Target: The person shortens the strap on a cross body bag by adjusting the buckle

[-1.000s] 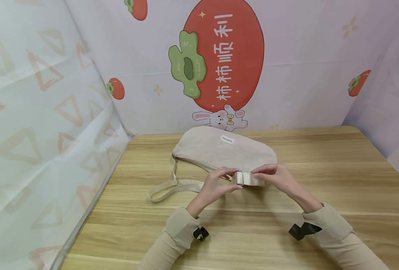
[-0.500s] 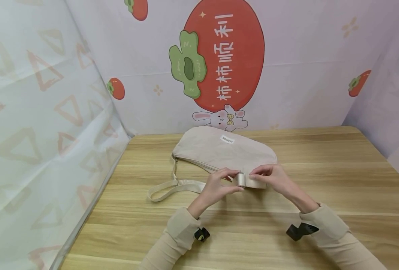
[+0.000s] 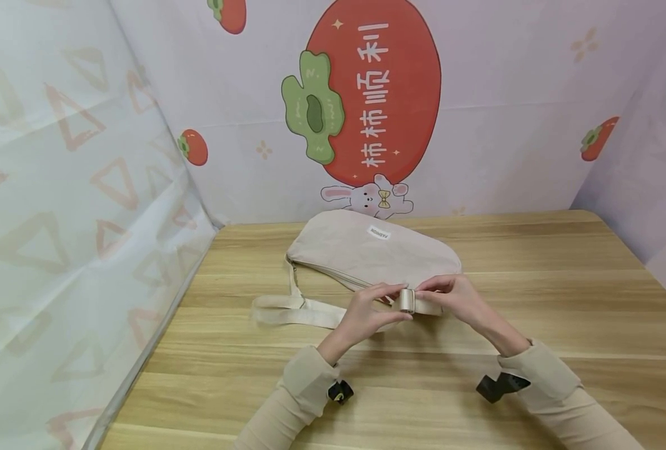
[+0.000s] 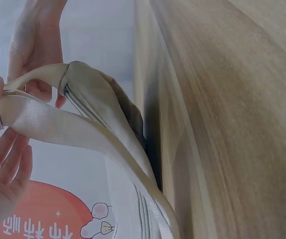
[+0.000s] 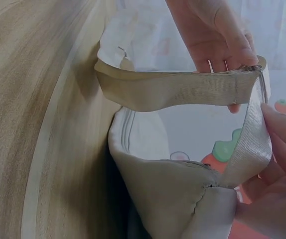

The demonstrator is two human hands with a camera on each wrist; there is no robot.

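Note:
A beige shoulder bag (image 3: pixel 378 250) with a small white label lies on the table. My left hand (image 3: pixel 361 319) pinches the metal slider buckle (image 3: pixel 408 300) of its strap between thumb and fingers. Close beside the buckle, my right hand (image 3: pixel 461 301) pinches the strap, which rises from the bag's right end. The left wrist view shows the webbing strap (image 4: pixel 58 123) running from the buckle down along the zipper. In the right wrist view, the strap (image 5: pixel 173 90) bends at the buckle, with the right hand (image 5: pixel 282 164) near its lower stretch.
The wooden table (image 3: pixel 242 387) extends around the bag on all sides. A printed cloth backdrop (image 3: pixel 501 125) stands behind it, and a white patterned cloth (image 3: pixel 57 206) hangs along the left edge. A loop of strap (image 3: pixel 287 310) lies left of the hands.
The left hand and buckle have moved slightly right along the strap, closer to the right hand. The strap loop at left has shifted and looks blurred. The bag body stays in place.

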